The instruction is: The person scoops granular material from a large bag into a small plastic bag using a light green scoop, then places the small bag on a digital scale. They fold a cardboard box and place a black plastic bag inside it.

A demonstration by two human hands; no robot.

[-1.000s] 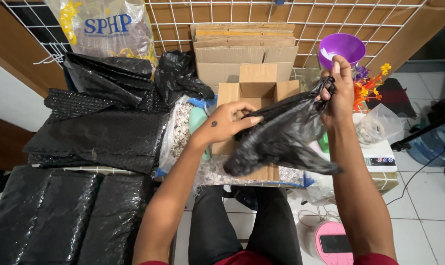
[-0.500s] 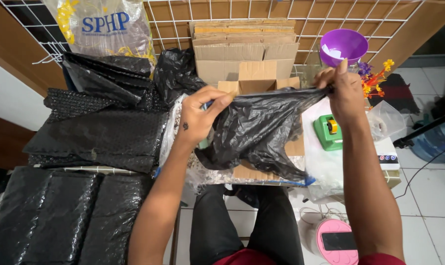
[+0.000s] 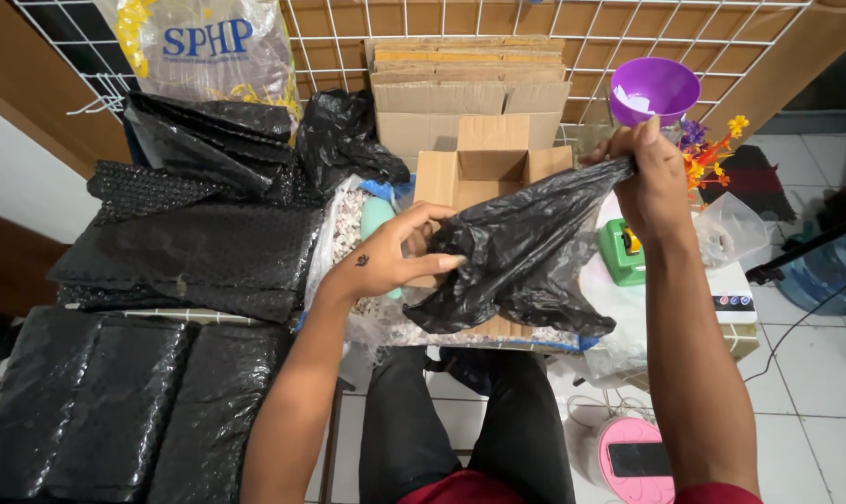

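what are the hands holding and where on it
A black plastic bag. The right hand grips its top edge, lifted up; the left hand pinches its left side lower down, over the open cardboard box.

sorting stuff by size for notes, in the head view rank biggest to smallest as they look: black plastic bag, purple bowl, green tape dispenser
1. black plastic bag, held up nearer the camera, so it may look oversized
2. purple bowl
3. green tape dispenser, partly hidden

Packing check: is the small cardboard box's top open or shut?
Open: the small cardboard box has its flaps standing outward behind the black plastic bag.
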